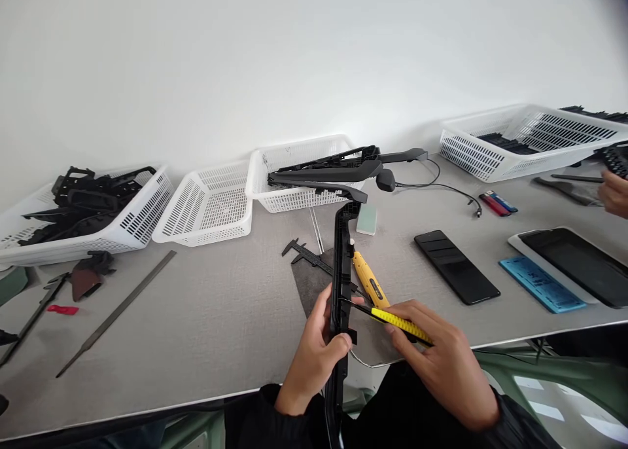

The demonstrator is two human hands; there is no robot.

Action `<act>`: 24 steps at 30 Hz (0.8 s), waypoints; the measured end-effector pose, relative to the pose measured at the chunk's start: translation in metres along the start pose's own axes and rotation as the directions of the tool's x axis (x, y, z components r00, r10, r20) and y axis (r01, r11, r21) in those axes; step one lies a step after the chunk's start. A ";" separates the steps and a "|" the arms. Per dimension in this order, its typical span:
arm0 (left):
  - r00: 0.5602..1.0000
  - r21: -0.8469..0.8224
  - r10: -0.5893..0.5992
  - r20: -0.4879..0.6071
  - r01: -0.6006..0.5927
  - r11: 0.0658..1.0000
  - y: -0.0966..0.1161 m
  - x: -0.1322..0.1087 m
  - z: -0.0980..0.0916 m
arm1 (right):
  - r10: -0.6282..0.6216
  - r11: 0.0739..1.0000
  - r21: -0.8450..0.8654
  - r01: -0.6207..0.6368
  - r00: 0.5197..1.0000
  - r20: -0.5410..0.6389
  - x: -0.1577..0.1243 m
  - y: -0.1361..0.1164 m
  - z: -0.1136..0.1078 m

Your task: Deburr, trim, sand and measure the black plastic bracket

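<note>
While your left fingers (339, 348) are wrapped round the black strip (342, 259), which extends beyond them, your right fingers (401, 344) pinch a slim yellow tool (392, 320), its tip at the strip just past the left ones; a caliper (310, 256) lies farther out.

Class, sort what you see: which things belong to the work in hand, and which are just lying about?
In the work:
- black plastic part, held in the left hand
- yellow-handled tool, in the right hand, tip at the part

Apparently just lying about:
- black phone
- black cable
- long file
</note>
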State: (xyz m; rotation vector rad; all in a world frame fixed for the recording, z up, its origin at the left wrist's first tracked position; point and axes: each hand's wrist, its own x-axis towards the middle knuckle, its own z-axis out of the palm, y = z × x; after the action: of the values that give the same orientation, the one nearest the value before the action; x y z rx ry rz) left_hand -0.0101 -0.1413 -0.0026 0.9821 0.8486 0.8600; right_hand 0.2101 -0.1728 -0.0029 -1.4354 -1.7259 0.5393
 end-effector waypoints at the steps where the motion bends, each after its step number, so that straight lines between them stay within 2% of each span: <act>1: 1.000 0.004 -0.010 0.007 0.010 1.000 0.000 0.000 0.000 | -0.002 1.000 0.002 0.002 1.000 -0.010 0.000 0.000 0.000; 6: 0.989 0.019 -0.092 0.113 0.091 0.996 0.003 -0.002 0.002 | 0.024 0.999 -0.026 -0.027 0.995 -0.100 0.002 0.004 -0.004; 9: 0.985 0.065 -0.089 0.149 0.080 0.995 0.004 -0.004 0.002 | 0.040 0.998 -0.036 -0.044 0.993 -0.111 0.003 0.007 -0.005; 14: 0.989 0.071 -0.064 0.136 0.055 0.996 -0.002 -0.006 -0.001 | 0.046 0.999 -0.025 -0.049 0.992 -0.119 0.004 0.007 -0.003; 17: 0.987 0.036 -0.069 0.145 0.065 0.997 -0.005 -0.004 -0.002 | 0.055 0.998 -0.035 -0.061 0.989 -0.138 0.005 0.008 -0.003; 21: 0.988 0.031 -0.113 0.102 0.111 0.993 -0.005 0.000 0.001 | 0.074 0.995 -0.059 -0.085 0.982 -0.176 0.005 0.006 -0.007; 24: 0.990 0.017 -0.127 0.066 0.126 0.992 -0.002 0.002 0.003 | 0.056 0.997 -0.040 -0.061 0.993 -0.108 0.002 0.000 -0.011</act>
State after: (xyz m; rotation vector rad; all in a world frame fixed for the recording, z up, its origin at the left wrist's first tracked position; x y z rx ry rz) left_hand -0.0069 -0.1412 -0.0036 0.9525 0.8502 0.7108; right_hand 0.2187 -0.1724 0.0035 -1.5221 -1.6249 0.4505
